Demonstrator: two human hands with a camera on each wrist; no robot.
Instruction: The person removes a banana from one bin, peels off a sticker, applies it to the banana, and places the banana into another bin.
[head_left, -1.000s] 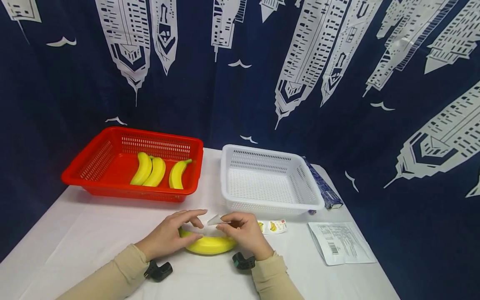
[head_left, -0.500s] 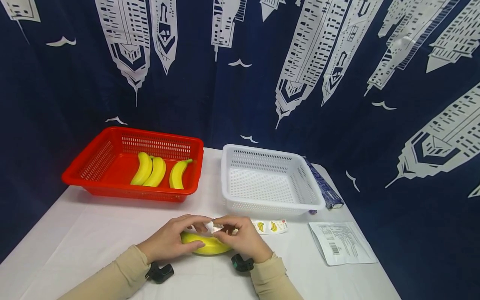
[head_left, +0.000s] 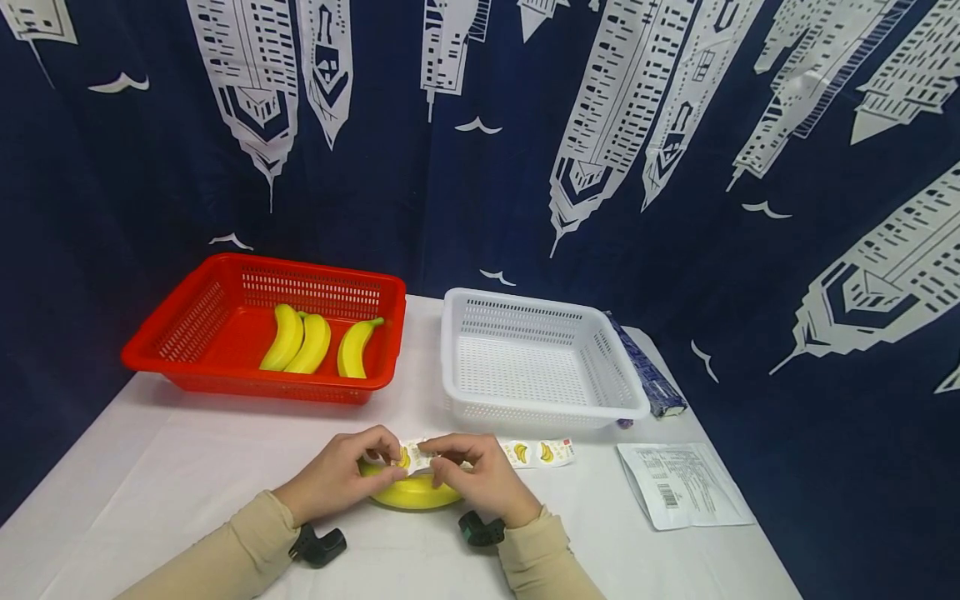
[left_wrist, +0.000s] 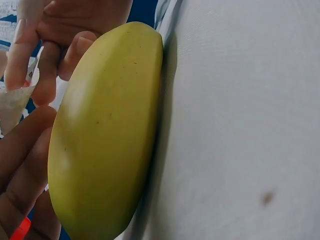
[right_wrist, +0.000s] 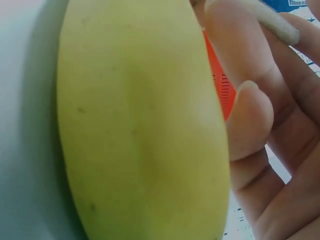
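Observation:
Between the two hands is a small white paper piece printed with a banana picture, a sticker label (head_left: 417,457), held over a yellow banana (head_left: 416,493) lying on the white table. My left hand (head_left: 339,468) pinches the label's left end between thumb and forefinger. At the label's right end, my right hand (head_left: 483,477) pinches it with thumb and fingers. The banana (left_wrist: 107,130) fills the middle of the left wrist view, with the pale paper (left_wrist: 14,106) beside it among the fingertips. In the right wrist view the banana (right_wrist: 142,120) covers much of the hand's work.
A strip of banana stickers (head_left: 534,452) lies right of the hands. Behind stand a red basket (head_left: 262,385) with several bananas (head_left: 309,343) and a white basket (head_left: 543,412). A white pouch (head_left: 686,487) and a dark blue package (head_left: 651,379) lie at the right.
The left hand's fingers have come in from apart and now pinch the label, which the right hand held alone. The label has turned so its printed side shows. The banana stays put.

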